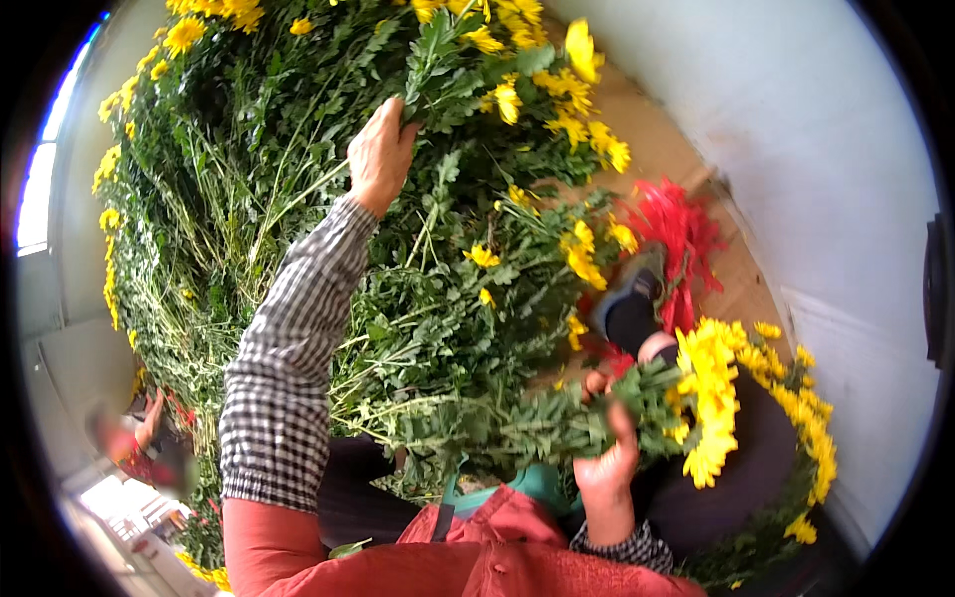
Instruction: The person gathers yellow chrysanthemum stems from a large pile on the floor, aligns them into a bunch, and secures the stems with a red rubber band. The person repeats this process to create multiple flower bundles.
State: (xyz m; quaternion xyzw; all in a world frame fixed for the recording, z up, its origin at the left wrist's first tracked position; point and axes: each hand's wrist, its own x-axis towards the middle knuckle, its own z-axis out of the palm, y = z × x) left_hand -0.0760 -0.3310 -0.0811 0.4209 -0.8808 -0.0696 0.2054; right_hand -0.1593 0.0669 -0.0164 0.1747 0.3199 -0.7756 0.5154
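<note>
My left hand [381, 159] reaches out over a big heap of cut yellow chrysanthemums [288, 119]. Its fingers are closed on a leafy chrysanthemum stem [433, 55]; the fingertips are partly hidden. Close to my lap, my right hand [609, 460] grips a bunch of yellow chrysanthemums [517, 423]. The bunch lies crosswise, its leafy stems pointing left and its flower heads [711, 403] gathered together on the right. Thumb and fingers wrap the bunch just below the blooms.
Red plastic strips [676, 239] lie in a pile on brown cardboard [647, 119], near my shod foot [632, 298]. More yellow chrysanthemums [806, 418] line my right side, by a pale wall [826, 149]. Another person [144, 443] is at the far left, beyond the heap.
</note>
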